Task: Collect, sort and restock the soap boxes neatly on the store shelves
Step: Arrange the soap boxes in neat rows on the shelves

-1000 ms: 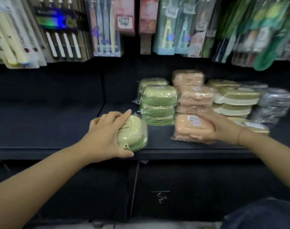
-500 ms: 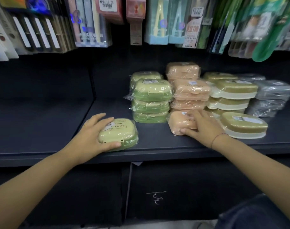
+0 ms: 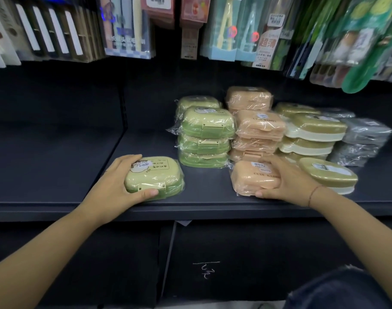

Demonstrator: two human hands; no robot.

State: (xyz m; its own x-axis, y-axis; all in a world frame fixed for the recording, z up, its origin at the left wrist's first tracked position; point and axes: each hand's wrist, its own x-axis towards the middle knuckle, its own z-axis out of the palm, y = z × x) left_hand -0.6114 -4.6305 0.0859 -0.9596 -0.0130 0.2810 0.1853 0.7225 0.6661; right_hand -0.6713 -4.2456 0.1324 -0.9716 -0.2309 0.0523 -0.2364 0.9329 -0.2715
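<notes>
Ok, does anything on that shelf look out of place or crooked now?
Three boxes lie loose at the front of the shelf, off their stacks: a green soap box gripped by the left hand, left of the green stack; a pink soap box held by the right hand; and an olive oval box lying at an angle.

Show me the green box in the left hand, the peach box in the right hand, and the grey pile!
green box [image 3: 154,177], head view, its lid.
peach box [image 3: 248,181], head view, its lid.
grey pile [image 3: 366,132], head view, top pack.
</notes>
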